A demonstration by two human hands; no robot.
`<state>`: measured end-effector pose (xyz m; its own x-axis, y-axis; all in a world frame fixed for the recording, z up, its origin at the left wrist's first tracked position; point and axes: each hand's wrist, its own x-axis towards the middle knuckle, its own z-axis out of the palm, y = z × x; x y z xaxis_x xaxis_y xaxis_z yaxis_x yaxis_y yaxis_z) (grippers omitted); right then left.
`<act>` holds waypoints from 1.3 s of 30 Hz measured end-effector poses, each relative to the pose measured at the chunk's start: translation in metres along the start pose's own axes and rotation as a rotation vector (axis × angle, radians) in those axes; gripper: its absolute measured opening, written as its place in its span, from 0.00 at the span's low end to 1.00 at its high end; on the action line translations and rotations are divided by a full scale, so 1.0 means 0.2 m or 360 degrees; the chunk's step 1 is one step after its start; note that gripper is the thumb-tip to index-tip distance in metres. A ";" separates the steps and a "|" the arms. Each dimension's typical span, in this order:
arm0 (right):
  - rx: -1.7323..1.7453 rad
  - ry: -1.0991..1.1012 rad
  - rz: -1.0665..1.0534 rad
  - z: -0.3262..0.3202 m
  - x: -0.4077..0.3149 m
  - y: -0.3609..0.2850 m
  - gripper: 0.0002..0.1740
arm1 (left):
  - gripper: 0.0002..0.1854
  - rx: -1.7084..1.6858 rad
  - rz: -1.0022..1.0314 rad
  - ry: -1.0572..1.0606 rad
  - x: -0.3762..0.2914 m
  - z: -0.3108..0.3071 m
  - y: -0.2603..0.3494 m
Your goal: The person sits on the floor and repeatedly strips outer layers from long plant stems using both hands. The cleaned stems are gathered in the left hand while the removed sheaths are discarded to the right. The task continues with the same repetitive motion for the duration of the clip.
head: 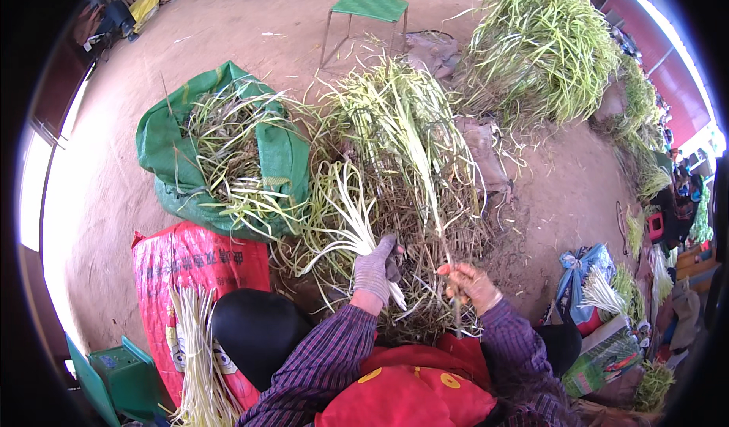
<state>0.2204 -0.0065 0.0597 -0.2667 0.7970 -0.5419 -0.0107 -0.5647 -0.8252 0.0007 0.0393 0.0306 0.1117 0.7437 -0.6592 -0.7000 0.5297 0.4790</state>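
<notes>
My left hand [376,270], in a grey knitted glove, is closed around a small bunch of pale, cleaned leafy stalks [356,222], their tips fanned out away from me. To its right, my bare right hand [470,286] grips a long leafy stalk [435,216] with a brown, dry lower end hanging below the fingers. Beyond both hands lies a heap of uncleaned yellow-green stalks [398,114] with brown bases towards me. A bundle of pale cleaned stalks [196,347] rests on a red printed sack [239,259] at my left.
An open green woven sack [165,136] full of leaf waste stands at the left. Ahead are a green-topped stool [370,5] and a larger stalk pile [541,51]. A green plastic container [125,376] is lower left; a blue bag [584,279] lies right. People sit far right.
</notes>
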 end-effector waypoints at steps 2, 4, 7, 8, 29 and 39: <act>-0.0078 0.0033 0.0012 0.07 -0.02 0.10 0.13 | 0.06 0.0102 0.0049 0.0072 0.00 -0.01 -0.01; -0.0144 -0.0042 0.0011 0.12 -0.05 0.17 0.13 | 0.07 0.0158 0.0067 0.0081 0.01 -0.02 -0.03; -0.0163 -0.0132 -0.0043 0.17 -0.10 0.22 0.14 | 0.10 0.0282 0.0009 0.0100 0.02 -0.02 -0.04; -0.0221 -0.0115 0.0038 0.18 -0.11 0.23 0.15 | 0.09 0.0282 -0.0023 0.0083 0.02 -0.02 -0.05; 0.1191 0.0148 -0.0549 0.32 0.15 0.11 0.11 | 0.04 0.0437 0.0314 -0.0083 -0.15 0.04 -0.04; -0.1298 -0.0234 -0.0455 0.03 -0.04 0.30 0.14 | 0.02 0.0084 0.0707 0.0012 -0.21 0.05 0.25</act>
<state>0.2157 -0.0473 0.0155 -0.4813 0.8171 -0.3173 0.5812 0.0266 -0.8133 -0.0319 0.0373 0.0876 -0.1968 0.9008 -0.3870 -0.6418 0.1801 0.7454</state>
